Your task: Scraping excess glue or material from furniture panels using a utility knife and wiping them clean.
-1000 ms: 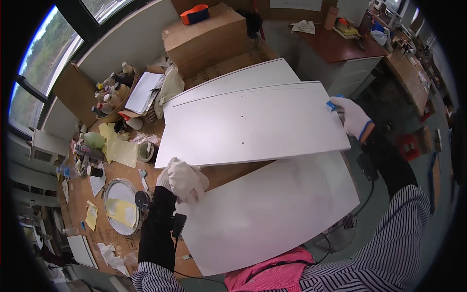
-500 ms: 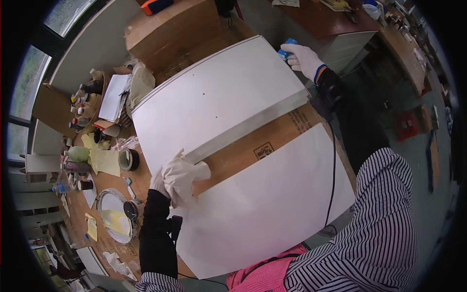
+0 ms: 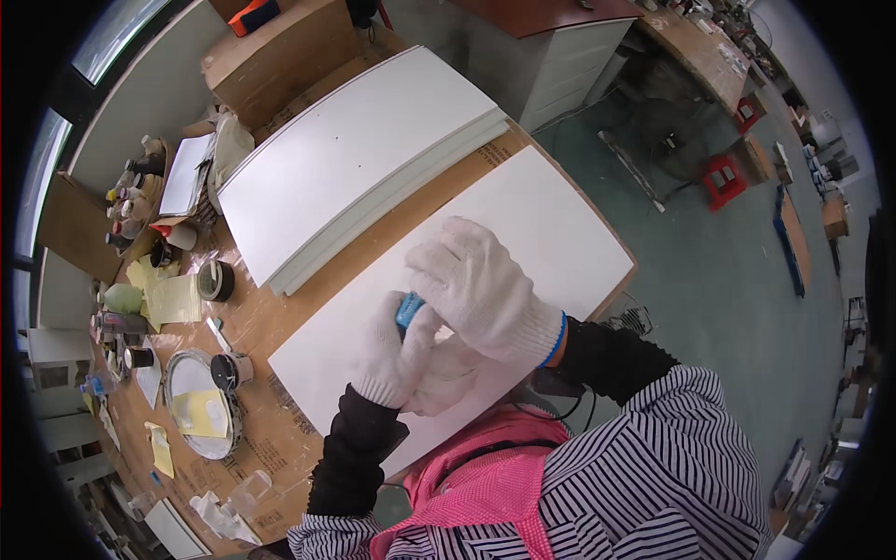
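Both hands wear white knitted gloves and meet above the near white panel [image 3: 551,224]. My left hand [image 3: 387,350] is closed, its thumb and fingers around a small blue block [image 3: 408,310]. A crumpled white cloth [image 3: 443,381] hangs beneath that hand, against its palm side. My right hand [image 3: 485,294], fingers curled, presses over the upper end of the block; its fingertips are partly hidden. Beyond lies a stack of white panels [image 3: 359,140], the top one with small dark dots.
Brown cardboard covers the table [image 3: 271,448]. At left stand a paint-smeared round lid [image 3: 177,411], a dark-lidded tub [image 3: 231,371], an open jar [image 3: 216,280] and several bottles [image 3: 140,187]. A cardboard box [image 3: 280,56] sits behind the stack. A red stool [image 3: 723,180] stands on the floor at right.
My right hand has come back from the far right end of the stack with the blue block. My left hand has moved right with the cloth, and the hands now meet over the near panel.
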{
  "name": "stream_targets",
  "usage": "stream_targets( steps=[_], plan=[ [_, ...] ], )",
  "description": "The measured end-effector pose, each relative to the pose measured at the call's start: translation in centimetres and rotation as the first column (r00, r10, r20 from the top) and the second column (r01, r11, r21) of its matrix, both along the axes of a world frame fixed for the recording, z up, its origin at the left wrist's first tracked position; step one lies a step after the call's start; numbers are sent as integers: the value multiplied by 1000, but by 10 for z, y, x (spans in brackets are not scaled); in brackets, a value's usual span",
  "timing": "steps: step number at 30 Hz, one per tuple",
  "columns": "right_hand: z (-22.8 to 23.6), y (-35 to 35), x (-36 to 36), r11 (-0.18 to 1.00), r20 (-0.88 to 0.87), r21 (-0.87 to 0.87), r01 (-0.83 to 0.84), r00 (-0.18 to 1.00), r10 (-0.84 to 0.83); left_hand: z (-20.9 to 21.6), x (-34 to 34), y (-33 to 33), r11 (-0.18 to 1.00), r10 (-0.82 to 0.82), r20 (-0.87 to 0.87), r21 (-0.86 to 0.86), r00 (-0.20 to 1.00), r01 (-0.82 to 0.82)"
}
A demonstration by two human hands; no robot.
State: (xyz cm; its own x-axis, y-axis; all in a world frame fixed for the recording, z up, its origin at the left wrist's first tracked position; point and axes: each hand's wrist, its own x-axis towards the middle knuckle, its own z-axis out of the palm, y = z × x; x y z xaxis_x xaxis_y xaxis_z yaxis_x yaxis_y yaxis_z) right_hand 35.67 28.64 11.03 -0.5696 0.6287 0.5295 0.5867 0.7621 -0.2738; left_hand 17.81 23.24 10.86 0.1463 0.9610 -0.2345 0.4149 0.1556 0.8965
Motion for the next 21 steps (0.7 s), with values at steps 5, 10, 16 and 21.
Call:
stream_targets(
  steps=[5,10,16,21],
  plan=[
    [2,-99,-24,916,-341,-389,98,908,-242,-39,-28,-74,808,454,617,19,642,-589],
    [-16,-170,-88,469,-706,-708,-528,558,-437,-44,-20,-114,675,427,845,-60,323,-735],
    [-12,-95,-59,729,57,-641,239,963,-265,-84,-68,-137,190,651,734,90,194,-978],
    [-83,-101,-159,930,105,-362,-65,988,110,-169,-75,-168,71,924,337,316,182,-946]
  ],
)
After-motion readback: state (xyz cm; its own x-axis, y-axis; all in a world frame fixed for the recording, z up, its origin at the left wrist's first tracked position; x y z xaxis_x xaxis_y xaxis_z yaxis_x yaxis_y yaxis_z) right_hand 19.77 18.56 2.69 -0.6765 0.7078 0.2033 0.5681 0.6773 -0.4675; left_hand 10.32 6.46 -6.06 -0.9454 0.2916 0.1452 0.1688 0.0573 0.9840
